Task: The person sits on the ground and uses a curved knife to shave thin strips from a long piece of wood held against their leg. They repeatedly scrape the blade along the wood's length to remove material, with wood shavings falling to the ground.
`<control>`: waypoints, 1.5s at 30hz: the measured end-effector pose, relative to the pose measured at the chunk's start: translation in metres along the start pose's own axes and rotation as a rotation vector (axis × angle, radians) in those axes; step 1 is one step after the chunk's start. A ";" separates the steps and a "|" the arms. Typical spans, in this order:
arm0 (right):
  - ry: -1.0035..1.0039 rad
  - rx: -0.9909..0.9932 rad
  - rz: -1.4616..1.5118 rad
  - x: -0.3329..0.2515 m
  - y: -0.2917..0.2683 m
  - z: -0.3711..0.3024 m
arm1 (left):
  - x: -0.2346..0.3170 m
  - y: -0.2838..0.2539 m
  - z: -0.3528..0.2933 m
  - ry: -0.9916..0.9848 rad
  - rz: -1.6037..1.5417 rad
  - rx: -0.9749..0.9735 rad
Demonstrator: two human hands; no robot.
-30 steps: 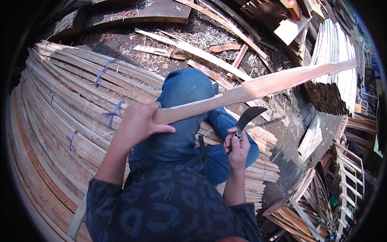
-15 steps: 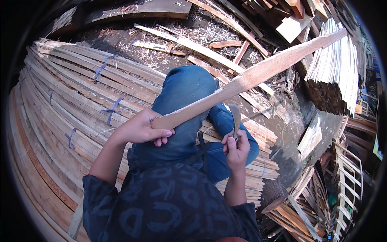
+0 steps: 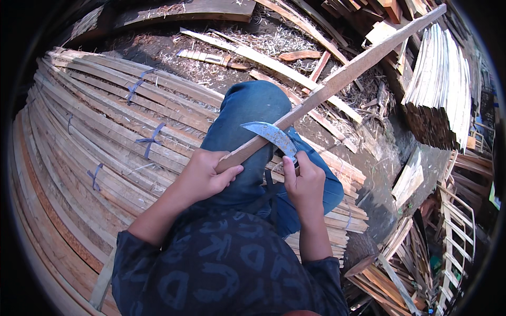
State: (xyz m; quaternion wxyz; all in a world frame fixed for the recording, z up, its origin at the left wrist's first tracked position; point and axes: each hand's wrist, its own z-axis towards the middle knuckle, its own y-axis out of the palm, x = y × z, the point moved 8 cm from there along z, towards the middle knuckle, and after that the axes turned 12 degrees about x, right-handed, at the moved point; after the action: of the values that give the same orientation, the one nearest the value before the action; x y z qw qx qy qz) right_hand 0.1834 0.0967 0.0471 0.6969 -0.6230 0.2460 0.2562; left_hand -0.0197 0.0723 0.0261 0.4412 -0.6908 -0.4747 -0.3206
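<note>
A long, narrow wooden slat (image 3: 345,78) slants from my lap up to the far right. My left hand (image 3: 208,176) is closed round its near end, thumb along the edge. In my right hand (image 3: 305,181) is a curved knife (image 3: 276,138), its handle mostly hidden by the fingers. The sickle-shaped blade lies across the slat beyond my left hand, its tip pointing left. From this angle I cannot tell how firmly blade and wood touch. Under the slat is my raised knee (image 3: 258,100) in blue jeans.
Bundled wooden strips (image 3: 100,137), tied with blue bands, spread beneath me and to the left. Shavings and loose slats (image 3: 253,55) litter the ground ahead. A stack of pale strips (image 3: 437,84) stands at the right, near a slatted wooden frame (image 3: 453,237). A thick plank (image 3: 184,13) lies at the back.
The knife has turned from upright beside the slat to lying across it. The slat has rolled onto a narrower side and its far end has risen. My left hand shifted slightly right.
</note>
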 end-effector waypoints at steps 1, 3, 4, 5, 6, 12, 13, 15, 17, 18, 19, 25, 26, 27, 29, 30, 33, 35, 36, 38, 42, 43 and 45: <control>-0.009 0.004 -0.019 0.003 -0.001 0.003 | 0.001 0.000 0.000 0.024 0.006 0.006; -0.027 0.011 -0.059 0.006 -0.003 0.006 | 0.000 0.000 -0.001 0.050 0.020 0.017; -0.009 0.008 -0.068 0.008 -0.003 0.006 | -0.001 0.001 -0.001 0.054 0.027 0.022; -0.018 0.023 -0.090 0.008 -0.004 0.007 | -0.002 0.001 -0.001 0.057 0.035 0.027; -0.027 0.039 -0.112 0.008 -0.006 0.008 | -0.001 0.001 -0.001 0.082 0.044 0.039; 0.051 0.086 -0.133 0.028 -0.013 0.019 | 0.006 0.001 -0.001 0.137 0.069 0.080; 0.044 0.085 -0.141 0.027 -0.014 0.020 | 0.005 0.001 -0.002 0.114 0.046 0.103; 0.075 0.074 -0.132 0.026 -0.014 0.018 | 0.003 0.001 -0.002 0.098 0.027 0.133; 0.042 0.066 -0.122 0.018 -0.010 0.012 | 0.003 0.000 -0.002 0.111 0.037 0.144; -0.008 0.062 -0.117 0.013 -0.007 0.008 | 0.005 0.000 -0.001 0.133 0.052 0.154; -0.052 0.054 -0.111 0.008 -0.002 0.004 | 0.006 0.001 -0.001 0.149 0.069 0.160; -0.084 0.078 -0.201 0.008 -0.008 0.017 | 0.010 0.002 -0.004 0.185 0.115 0.182; -0.103 0.111 -0.228 0.012 -0.012 0.023 | 0.013 0.001 -0.004 0.203 0.109 0.192; -0.123 0.144 -0.255 0.016 -0.016 0.029 | 0.014 0.001 -0.004 0.208 0.104 0.197; -0.110 0.172 -0.282 0.032 -0.019 0.035 | 0.014 0.001 -0.004 0.216 0.090 0.207; -0.113 0.168 -0.290 0.035 -0.020 0.037 | 0.013 0.000 -0.004 0.209 0.098 0.204; -0.089 0.171 -0.282 0.036 -0.019 0.037 | 0.009 0.002 -0.003 0.196 0.118 0.197; -0.055 0.163 -0.253 0.034 -0.016 0.031 | 0.007 0.003 -0.003 0.199 0.139 0.197; -0.040 0.141 -0.222 0.030 -0.013 0.028 | 0.008 0.002 -0.003 0.201 0.138 0.204; 0.003 0.102 -0.170 0.023 -0.008 0.017 | 0.008 0.004 -0.004 0.209 0.135 0.201; -0.083 0.086 -0.163 0.009 0.001 0.013 | 0.008 0.003 -0.004 0.177 0.124 0.206; -0.044 0.112 -0.209 0.021 -0.006 0.025 | 0.010 0.002 -0.005 0.188 0.118 0.206; 0.035 0.161 -0.301 0.047 -0.022 0.047 | 0.011 0.003 -0.005 0.186 0.108 0.186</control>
State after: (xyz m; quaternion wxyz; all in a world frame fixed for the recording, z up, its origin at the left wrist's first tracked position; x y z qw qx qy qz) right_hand 0.2343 0.1438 0.0372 0.7707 -0.5993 0.1817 0.1178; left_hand -0.0136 0.0715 0.0362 0.5619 -0.6389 -0.4216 -0.3136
